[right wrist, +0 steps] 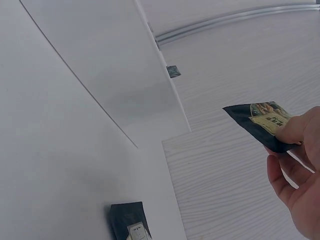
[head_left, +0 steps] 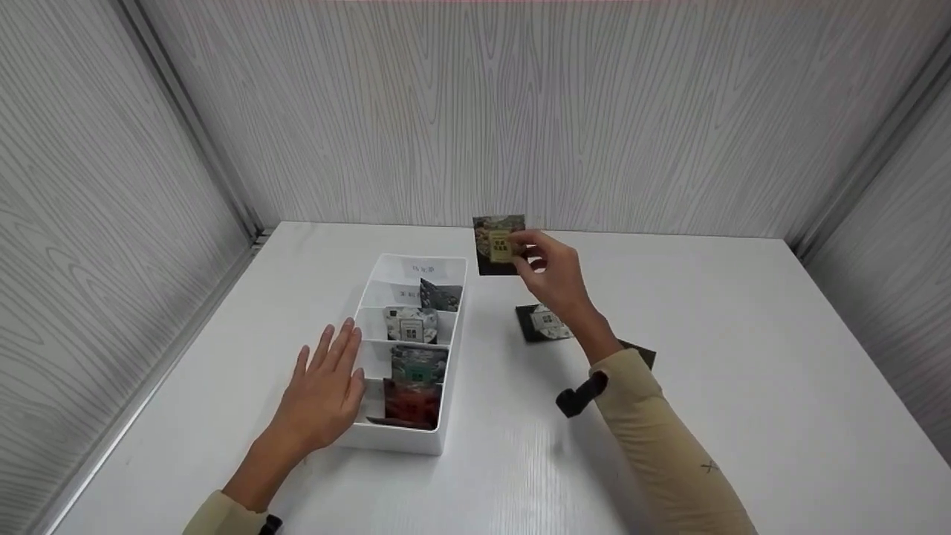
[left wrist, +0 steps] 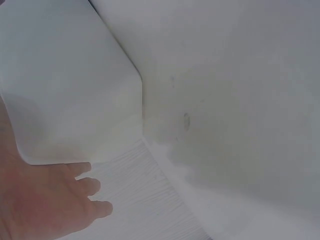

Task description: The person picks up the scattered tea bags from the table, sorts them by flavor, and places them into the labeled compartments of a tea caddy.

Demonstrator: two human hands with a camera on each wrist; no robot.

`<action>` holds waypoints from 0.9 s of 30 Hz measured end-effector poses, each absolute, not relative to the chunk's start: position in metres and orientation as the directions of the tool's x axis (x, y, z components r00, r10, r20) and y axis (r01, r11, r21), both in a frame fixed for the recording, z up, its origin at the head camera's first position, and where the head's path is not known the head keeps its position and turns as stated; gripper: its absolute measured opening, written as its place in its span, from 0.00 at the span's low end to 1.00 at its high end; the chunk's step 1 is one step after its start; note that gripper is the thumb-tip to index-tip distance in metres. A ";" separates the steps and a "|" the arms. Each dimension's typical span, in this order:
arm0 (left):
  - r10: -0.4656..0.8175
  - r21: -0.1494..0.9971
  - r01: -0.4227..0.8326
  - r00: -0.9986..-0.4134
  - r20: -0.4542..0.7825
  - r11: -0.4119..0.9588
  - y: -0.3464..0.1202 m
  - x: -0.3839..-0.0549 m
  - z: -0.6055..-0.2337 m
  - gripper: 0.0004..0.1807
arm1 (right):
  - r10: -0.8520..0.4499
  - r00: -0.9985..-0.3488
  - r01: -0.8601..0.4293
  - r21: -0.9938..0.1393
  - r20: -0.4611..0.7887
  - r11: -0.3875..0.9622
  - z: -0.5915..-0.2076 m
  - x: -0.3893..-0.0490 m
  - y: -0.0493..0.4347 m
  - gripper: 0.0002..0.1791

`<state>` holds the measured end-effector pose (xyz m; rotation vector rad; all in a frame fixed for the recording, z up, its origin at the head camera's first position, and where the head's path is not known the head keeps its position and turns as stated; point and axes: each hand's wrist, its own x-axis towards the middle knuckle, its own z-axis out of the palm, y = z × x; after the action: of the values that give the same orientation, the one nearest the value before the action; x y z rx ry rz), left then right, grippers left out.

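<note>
My right hand (head_left: 551, 271) pinches a dark tea sachet with a yellow label (head_left: 499, 245) by its right edge, above the table and right of the box's far end. The same sachet (right wrist: 265, 122) shows in the right wrist view between thumb and fingers. Flat, with straight fingers, my left hand (head_left: 321, 394) rests against the left side of a white divided box (head_left: 443, 438). In the box's compartments stand a grey sachet (head_left: 441, 296), a white-patterned sachet (head_left: 411, 325), a green sachet (head_left: 418, 365) and a red sachet (head_left: 412, 405). The farthest compartment has a printed label.
On the white table (head_left: 728, 386), a black-and-white sachet (head_left: 546, 323) lies right of the box. Another dark sachet (head_left: 640, 354) is partly hidden under the right forearm. Grey wood-grain panels (head_left: 475, 111) enclose the table at the back and both sides.
</note>
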<state>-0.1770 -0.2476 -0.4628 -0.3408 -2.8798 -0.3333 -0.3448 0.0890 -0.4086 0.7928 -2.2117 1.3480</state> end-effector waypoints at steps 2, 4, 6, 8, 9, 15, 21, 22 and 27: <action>0.202 0.185 0.249 -0.949 0.241 0.951 -0.248 -0.177 -0.462 0.34 | -0.253 -0.744 -0.666 -0.652 0.619 0.362 -0.408 -0.346 0.083 0.16; 0.202 0.181 0.247 -0.950 0.238 0.952 -0.248 -0.177 -0.461 0.34 | -0.255 -0.743 -0.667 -0.653 0.619 0.358 -0.408 -0.347 0.078 0.15; 0.200 0.173 0.244 -0.951 0.235 0.954 -0.248 -0.177 -0.460 0.34 | -0.249 -0.743 -0.667 -0.659 0.621 0.347 -0.409 -0.349 0.073 0.15; 0.200 0.169 0.242 -0.952 0.233 0.955 -0.248 -0.177 -0.461 0.34 | -0.241 -0.743 -0.667 -0.663 0.624 0.339 -0.410 -0.351 0.069 0.14; 0.199 0.169 0.241 -0.952 0.231 0.956 -0.248 -0.177 -0.461 0.34 | -0.239 -0.743 -0.667 -0.666 0.625 0.335 -0.411 -0.352 0.067 0.14; 0.198 0.165 0.242 -0.949 0.245 0.956 -0.248 -0.177 -0.463 0.34 | -0.278 -0.731 -0.681 -0.648 0.623 0.341 -0.413 -0.359 0.053 0.14; 0.212 0.166 0.261 -0.941 0.265 0.951 -0.245 -0.180 -0.462 0.33 | -0.306 -0.719 -0.692 -0.607 0.624 0.390 -0.415 -0.364 0.043 0.12; 0.217 0.167 0.266 -0.940 0.264 0.949 -0.245 -0.180 -0.462 0.33 | -0.304 -0.717 -0.694 -0.601 0.628 0.396 -0.415 -0.365 0.041 0.12; 0.218 0.171 0.268 -0.940 0.261 0.948 -0.245 -0.178 -0.462 0.33 | -0.308 -0.708 -0.702 -0.589 0.635 0.400 -0.417 -0.367 0.032 0.12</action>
<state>-0.1782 -0.2453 -0.4622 -0.3624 -2.8617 -0.2988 -0.3670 0.0318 -0.4169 0.8654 -2.2339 1.2435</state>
